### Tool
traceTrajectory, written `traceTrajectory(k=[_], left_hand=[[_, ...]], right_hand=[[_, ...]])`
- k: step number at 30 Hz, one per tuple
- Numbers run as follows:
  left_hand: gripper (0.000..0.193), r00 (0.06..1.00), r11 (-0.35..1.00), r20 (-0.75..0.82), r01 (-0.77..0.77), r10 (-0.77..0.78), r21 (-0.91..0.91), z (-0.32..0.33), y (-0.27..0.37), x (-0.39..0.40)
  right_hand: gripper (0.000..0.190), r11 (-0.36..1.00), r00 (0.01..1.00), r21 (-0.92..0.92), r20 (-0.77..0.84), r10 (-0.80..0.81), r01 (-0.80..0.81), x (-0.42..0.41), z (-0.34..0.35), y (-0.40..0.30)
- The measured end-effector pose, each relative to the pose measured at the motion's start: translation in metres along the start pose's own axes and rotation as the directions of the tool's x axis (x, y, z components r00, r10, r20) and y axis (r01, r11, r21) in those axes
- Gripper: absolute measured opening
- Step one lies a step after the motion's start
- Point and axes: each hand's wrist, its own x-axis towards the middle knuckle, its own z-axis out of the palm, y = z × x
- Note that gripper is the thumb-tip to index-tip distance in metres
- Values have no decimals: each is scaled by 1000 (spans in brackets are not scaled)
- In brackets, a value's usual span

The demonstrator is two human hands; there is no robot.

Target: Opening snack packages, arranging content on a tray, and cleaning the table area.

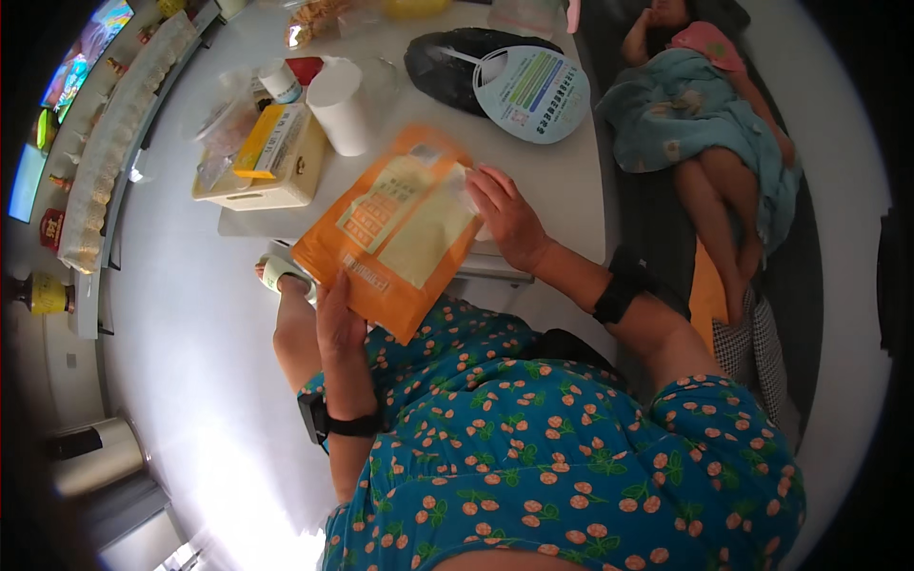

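Observation:
An orange plastic pouch (pixel 385 235) with pale printed panels is tilted in front of me, between my two hands. My left hand (pixel 339 314) grips its lower edge, the thumb lying on the printed face. At the pouch's upper right edge, my right hand (pixel 508 218) holds it with bent fingers. Whatever the pouch contains is hidden. Beyond it, on the white table (pixel 557 185), stand a white cylindrical cup (pixel 339 107) and a cream plastic basket (pixel 264 193) bearing a yellow box (pixel 270 141).
A round hand fan (pixel 532 96) bearing writing rests on a black plastic bag (pixel 435 71). A white bottle (pixel 280 82) stands behind the basket. To the right, a person (pixel 707 143) lies on a dark sofa (pixel 643 207) under a blue cloth. A shelf (pixel 146 107) runs along the left.

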Motion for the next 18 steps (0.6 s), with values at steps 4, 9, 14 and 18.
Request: traceTrajectory(k=[4, 9, 14, 18], left_hand=[[34, 998, 995, -6, 57, -57, 82, 9, 18, -12], [36, 998, 965, -4, 58, -59, 254, 21, 25, -13], [37, 989, 981, 5, 145, -147, 126, 1, 20, -8], [37, 989, 981, -45, 144, -140, 130, 6, 20, -5]], right_hand=[[45, 989, 995, 128, -60, 81, -72, 32, -1, -7], [33, 969, 997, 239, 66, 42, -56, 63, 30, 7], [14, 953, 948, 211, 279, 155, -218, 81, 52, 30], [16, 895, 925, 257, 205, 319, -365, 71, 61, 42]])
